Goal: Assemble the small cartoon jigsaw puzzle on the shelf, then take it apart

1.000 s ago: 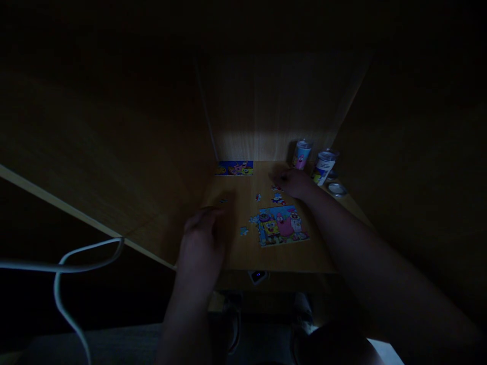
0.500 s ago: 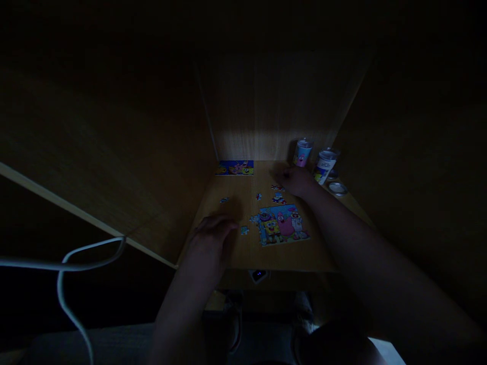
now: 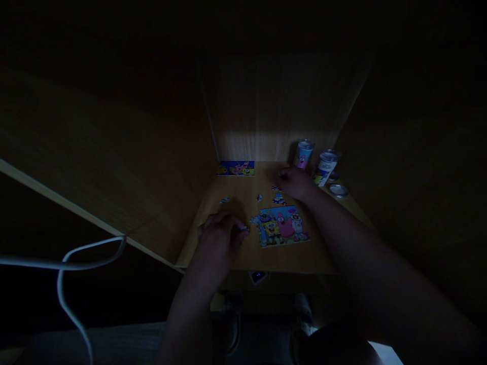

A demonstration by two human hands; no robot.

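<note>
A partly built cartoon jigsaw puzzle (image 3: pixel 282 225) lies on a small wooden desk (image 3: pixel 266 256) in dim light. My left hand (image 3: pixel 220 234) rests on the desk just left of the puzzle, fingers curled over a small loose piece (image 3: pixel 244 229) at its fingertips. My right hand (image 3: pixel 293 181) lies farther back, fingers bent down on the desk by a few loose pieces (image 3: pixel 277 197). Two more loose pieces (image 3: pixel 225 199) sit toward the left and middle.
A colourful reference picture (image 3: pixel 236 168) lies at the back left of the desk. Two printed cups (image 3: pixel 303 154) stand at the back right beside a round lid (image 3: pixel 337 190). Wooden side walls enclose the desk. A white cable (image 3: pixel 64 263) loops at the left.
My left hand has moved forward and right onto the desk, reaching the loose piece beside the puzzle and curling over it. My right hand has barely moved.
</note>
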